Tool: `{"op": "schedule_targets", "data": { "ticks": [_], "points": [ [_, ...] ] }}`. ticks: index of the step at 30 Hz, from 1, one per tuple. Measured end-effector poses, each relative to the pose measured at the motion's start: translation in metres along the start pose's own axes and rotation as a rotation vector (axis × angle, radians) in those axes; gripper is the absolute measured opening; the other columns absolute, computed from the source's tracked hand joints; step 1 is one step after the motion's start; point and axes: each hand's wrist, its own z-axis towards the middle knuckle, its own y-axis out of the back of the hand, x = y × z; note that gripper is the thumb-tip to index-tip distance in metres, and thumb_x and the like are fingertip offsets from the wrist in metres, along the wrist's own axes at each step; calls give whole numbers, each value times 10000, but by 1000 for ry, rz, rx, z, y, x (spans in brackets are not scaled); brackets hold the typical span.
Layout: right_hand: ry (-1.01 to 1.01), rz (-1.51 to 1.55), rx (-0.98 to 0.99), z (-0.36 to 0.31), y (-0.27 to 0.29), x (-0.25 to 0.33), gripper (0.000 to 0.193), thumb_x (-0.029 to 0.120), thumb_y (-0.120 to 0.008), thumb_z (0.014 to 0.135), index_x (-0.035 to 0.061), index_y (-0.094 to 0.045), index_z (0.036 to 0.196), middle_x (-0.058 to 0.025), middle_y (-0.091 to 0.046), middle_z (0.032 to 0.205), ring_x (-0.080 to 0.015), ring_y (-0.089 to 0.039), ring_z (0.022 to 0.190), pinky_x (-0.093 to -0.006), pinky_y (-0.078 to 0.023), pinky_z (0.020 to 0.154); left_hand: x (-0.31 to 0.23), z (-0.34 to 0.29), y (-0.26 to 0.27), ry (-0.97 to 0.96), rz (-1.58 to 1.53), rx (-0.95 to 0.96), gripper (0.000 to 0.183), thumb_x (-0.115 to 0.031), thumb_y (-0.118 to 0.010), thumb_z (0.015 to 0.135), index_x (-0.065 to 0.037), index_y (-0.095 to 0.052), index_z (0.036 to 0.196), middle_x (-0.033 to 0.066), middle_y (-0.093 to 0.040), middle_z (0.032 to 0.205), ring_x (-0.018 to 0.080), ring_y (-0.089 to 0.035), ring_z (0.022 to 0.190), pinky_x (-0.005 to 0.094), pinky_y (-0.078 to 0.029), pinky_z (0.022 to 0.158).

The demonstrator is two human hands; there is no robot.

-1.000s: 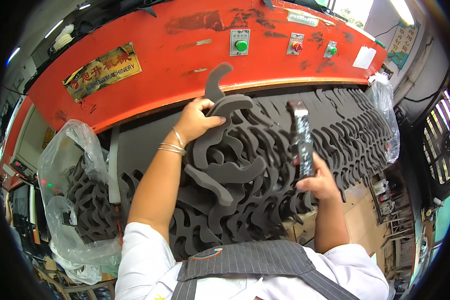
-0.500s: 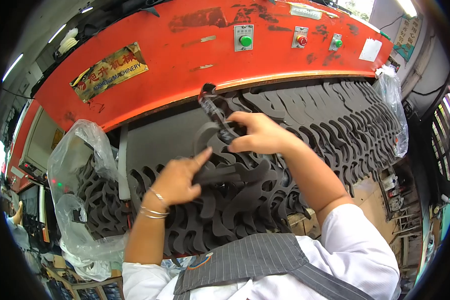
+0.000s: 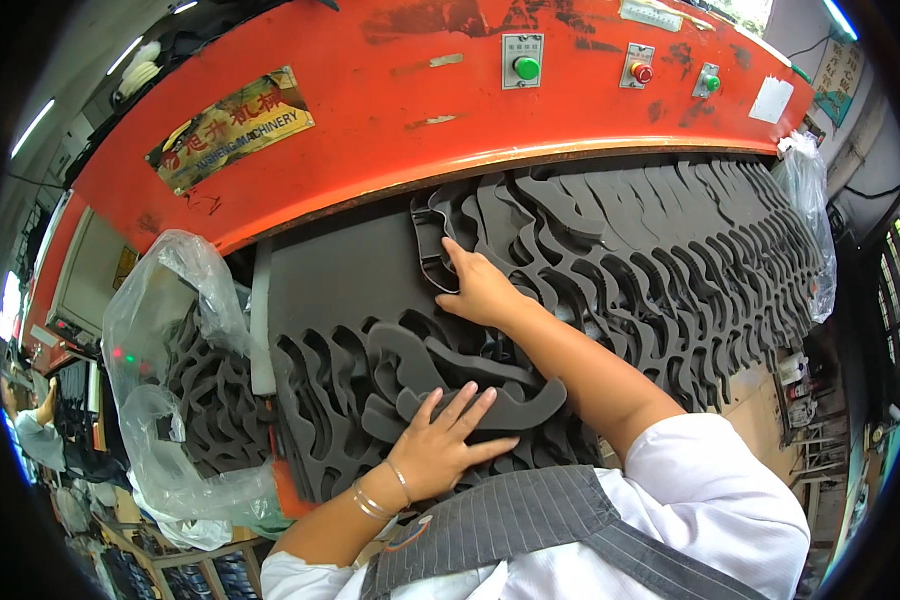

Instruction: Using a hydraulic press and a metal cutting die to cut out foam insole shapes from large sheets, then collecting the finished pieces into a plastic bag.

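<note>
My right hand grips a metal cutting die, thumb and forefinger at its near right side. The die is a narrow curved strip-metal outline, set down at the edge of the uncut part of a dark grey foam sheet. My left hand is open, fingers spread over loose curved foam pieces nearer to me. Its fingertips rest against one of them. Right of the die, the sheet is cut into rows of wavy shapes and gaps.
A red machine beam spans the far side, carrying green buttons and a red button. Clear plastic bags hang at the left and right. More foam scraps lie at the left. Another person is at far left.
My right hand has lowered the die from a raised, tilted position onto the sheet. My left hand has drawn back toward me and spread its fingers over the loose pieces.
</note>
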Motion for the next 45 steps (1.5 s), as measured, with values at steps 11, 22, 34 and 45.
{"op": "schedule_targets", "data": {
  "ticks": [11, 22, 34, 45],
  "points": [
    [58, 49, -75, -22, 3, -13, 767, 194, -773, 715, 39, -413, 1375, -171, -632, 1019, -323, -585, 968, -381, -490, 857, 155, 89, -19, 844, -616, -164, 590, -274, -554, 906, 67, -412, 1365, 217, -510, 1344, 301, -448, 1297, 411, -305, 1083],
    [-11, 11, 11, -1, 18, -20, 650, 223, -757, 713, -3, -509, 1270, -180, -643, 1064, -314, -562, 1008, -389, -481, 873, 191, 109, -41, 733, -684, -9, 626, -319, -434, 986, 43, -245, 1460, 239, -313, 1494, 275, -173, 1453, 443, -18, 1161],
    [192, 296, -1139, 90, 297, -124, 406, 266, -562, 971, 2, -529, 1277, -83, -560, 1215, -165, -528, 1077, -297, -428, 949, 201, 236, 70, 634, -783, -192, 265, -219, -615, 917, -35, -663, 1102, 66, -685, 1018, 123, -627, 930, 285, -491, 840],
    [-325, -363, -1467, 111, 444, -276, 811, 650, -307, 939, 47, -268, 1480, -240, -247, 1513, -384, -182, 1418, -473, -161, 1141, 209, 360, 106, 405, -644, -46, 321, -292, -569, 897, -12, -703, 820, 105, -703, 719, 190, -688, 665, 305, -530, 667]
  ]
}}
